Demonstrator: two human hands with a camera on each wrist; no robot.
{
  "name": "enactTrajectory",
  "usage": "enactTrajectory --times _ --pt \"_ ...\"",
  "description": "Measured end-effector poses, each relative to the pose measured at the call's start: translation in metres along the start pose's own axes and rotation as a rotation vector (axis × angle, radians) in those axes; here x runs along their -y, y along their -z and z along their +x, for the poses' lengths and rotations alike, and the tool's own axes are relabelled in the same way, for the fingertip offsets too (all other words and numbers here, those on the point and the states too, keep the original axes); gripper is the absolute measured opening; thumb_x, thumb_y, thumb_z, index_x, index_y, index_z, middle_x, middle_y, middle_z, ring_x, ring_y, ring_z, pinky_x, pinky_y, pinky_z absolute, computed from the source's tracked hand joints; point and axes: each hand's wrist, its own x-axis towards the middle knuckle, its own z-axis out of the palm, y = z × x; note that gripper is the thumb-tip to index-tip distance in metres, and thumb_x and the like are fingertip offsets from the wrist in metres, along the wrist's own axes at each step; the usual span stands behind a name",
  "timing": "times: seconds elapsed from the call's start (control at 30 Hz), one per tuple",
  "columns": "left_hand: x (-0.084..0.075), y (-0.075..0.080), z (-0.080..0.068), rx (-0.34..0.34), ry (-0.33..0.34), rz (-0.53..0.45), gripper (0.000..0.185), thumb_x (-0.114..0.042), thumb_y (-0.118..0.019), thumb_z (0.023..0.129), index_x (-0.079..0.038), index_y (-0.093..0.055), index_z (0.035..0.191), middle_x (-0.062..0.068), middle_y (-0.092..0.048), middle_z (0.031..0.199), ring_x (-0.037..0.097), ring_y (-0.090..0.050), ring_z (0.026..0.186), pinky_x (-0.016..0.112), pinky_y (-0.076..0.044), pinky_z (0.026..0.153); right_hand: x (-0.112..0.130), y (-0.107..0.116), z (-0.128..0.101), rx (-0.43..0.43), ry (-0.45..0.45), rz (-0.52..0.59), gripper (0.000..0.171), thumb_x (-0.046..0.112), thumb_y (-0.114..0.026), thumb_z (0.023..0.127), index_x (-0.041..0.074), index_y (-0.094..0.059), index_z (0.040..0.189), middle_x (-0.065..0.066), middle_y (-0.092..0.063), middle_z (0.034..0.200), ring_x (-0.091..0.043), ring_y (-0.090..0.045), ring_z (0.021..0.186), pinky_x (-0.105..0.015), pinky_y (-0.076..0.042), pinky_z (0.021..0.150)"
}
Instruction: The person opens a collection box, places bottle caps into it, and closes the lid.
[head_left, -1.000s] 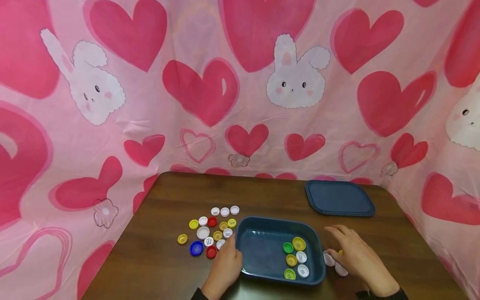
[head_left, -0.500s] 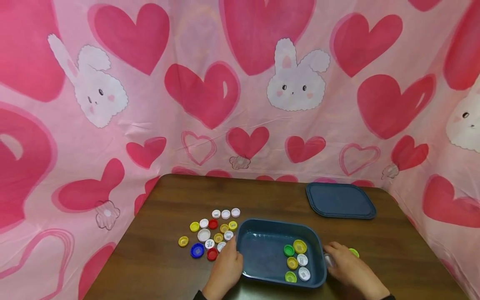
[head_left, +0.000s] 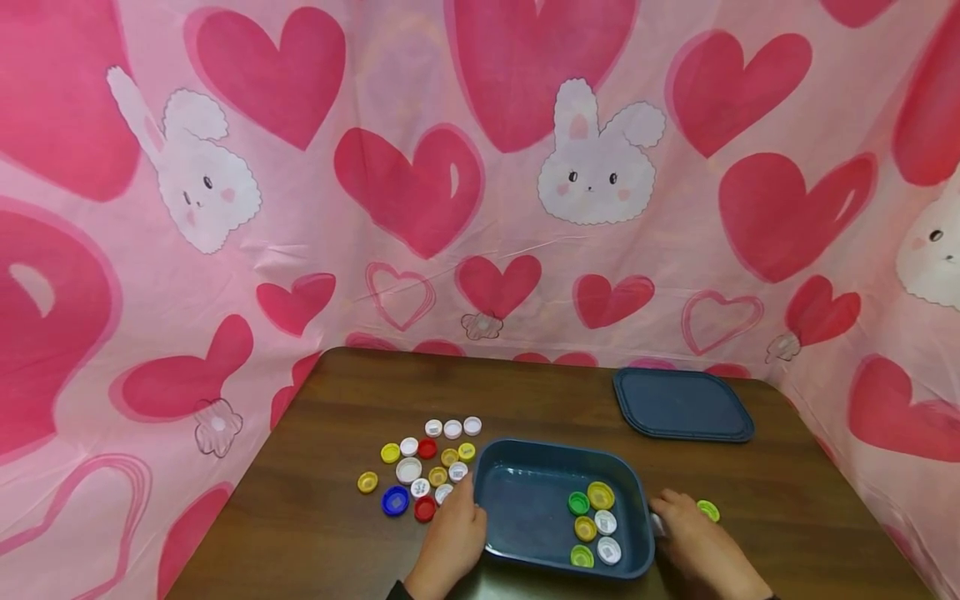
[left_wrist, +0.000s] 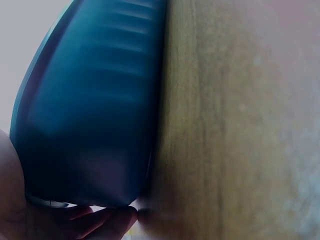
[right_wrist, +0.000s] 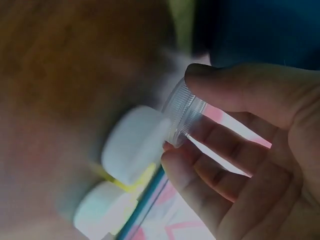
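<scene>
My left hand grips the left wall of a deep blue rectangular container; in the left wrist view its fingers curl around the container's end wall. Beside the right wall, my right hand pinches a clear ribbed bottle cap between thumb and fingers. White caps stand close by it in the right wrist view. A yellow-green cap lies just past the right hand. Inside the container's right half lie several caps, among them a green one and a white one.
Left of the container, several loose caps are spread on the brown table, including a blue cap and a red cap. A flat blue lid lies at the back right. A pink patterned cloth hangs behind.
My right hand has come down and toward the container's right wall, and its fingers have closed on a cap there. The left hand keeps its grip on the container.
</scene>
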Motion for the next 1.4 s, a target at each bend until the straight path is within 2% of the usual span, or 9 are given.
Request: enactTrajectory --times 0.13,0.23,0.53,0.73,0.93,1.1,1.2,1.4 --pt "-0.001 0.001 -0.001 -0.020 -0.027 0.020 0.049 -0.005 -0.052 0.097 0.006 -0.045 0.144 0.025 -0.054 0.141 0.045 -0.051 0.131 0.065 -0.040 0.106 0.000 0.006 -0.005 -0.139 0.117 -0.029 0.035 -0.003 -0.082 0.074 0.012 -0.069 0.103 0.002 -0.061 0.098 -0.022 -0.060 0.093 -0.044 -0.056 0.079" --pt "-0.002 0.002 -0.001 -0.022 -0.025 0.019 0.048 -0.005 -0.052 0.097 0.006 -0.046 0.143 0.025 -0.055 0.140 0.045 -0.052 0.130 0.065 -0.041 0.105 0.001 0.013 -0.008 -0.211 0.165 -0.045 0.038 -0.004 -0.084 0.071 0.012 -0.071 0.103 0.003 -0.062 0.100 -0.020 -0.060 0.094 -0.040 -0.056 0.077" --pt "-0.002 0.002 -0.003 -0.033 -0.035 0.023 0.047 -0.005 -0.051 0.097 0.005 -0.047 0.142 0.025 -0.056 0.139 0.044 -0.053 0.128 0.065 -0.041 0.105 0.015 0.037 -0.003 -0.246 0.178 -0.060 0.035 -0.001 -0.083 0.074 0.012 -0.072 0.105 0.000 -0.064 0.105 -0.022 -0.061 0.100 -0.042 -0.056 0.081" --pt "-0.002 0.002 -0.003 -0.031 -0.019 0.010 0.046 -0.005 -0.051 0.097 0.004 -0.048 0.142 0.022 -0.057 0.138 0.043 -0.055 0.126 0.066 -0.043 0.103 0.038 0.044 0.005 -0.290 0.219 -0.073 0.033 -0.002 -0.081 0.075 0.010 -0.073 0.105 -0.001 -0.065 0.104 -0.022 -0.060 0.099 -0.042 -0.057 0.081" --pt "-0.002 0.003 -0.002 -0.015 -0.034 0.008 0.047 -0.005 -0.052 0.097 0.005 -0.047 0.143 0.024 -0.056 0.139 0.045 -0.053 0.128 0.066 -0.042 0.103 0.064 0.046 0.015 -0.260 0.307 -0.078 0.035 0.000 -0.084 0.075 0.008 -0.072 0.107 -0.002 -0.063 0.105 -0.022 -0.060 0.098 -0.041 -0.059 0.081" --pt "-0.001 0.004 -0.001 -0.026 -0.034 0.016 0.047 -0.005 -0.052 0.097 0.004 -0.047 0.143 0.024 -0.056 0.138 0.045 -0.054 0.128 0.066 -0.042 0.103 0.082 0.044 0.027 -0.192 0.388 -0.049 0.033 0.001 -0.082 0.079 0.007 -0.070 0.110 -0.003 -0.063 0.107 -0.023 -0.058 0.099 -0.040 -0.059 0.079" --pt "0.000 0.003 -0.001 -0.030 -0.034 0.019 0.046 -0.005 -0.052 0.097 0.004 -0.048 0.142 0.023 -0.057 0.137 0.044 -0.055 0.127 0.066 -0.042 0.103 0.091 0.042 0.033 -0.142 0.407 -0.038 0.031 0.003 -0.080 0.082 0.006 -0.070 0.112 -0.004 -0.063 0.108 -0.023 -0.058 0.100 -0.040 -0.059 0.079" --pt "0.000 0.001 -0.002 -0.033 -0.043 0.012 0.045 -0.005 -0.051 0.097 0.004 -0.049 0.140 0.023 -0.058 0.136 0.043 -0.056 0.126 0.065 -0.043 0.103 0.102 0.035 0.041 -0.093 0.472 -0.069 0.030 0.006 -0.080 0.083 0.008 -0.071 0.112 -0.001 -0.061 0.102 -0.017 -0.055 0.093 -0.034 -0.058 0.078"
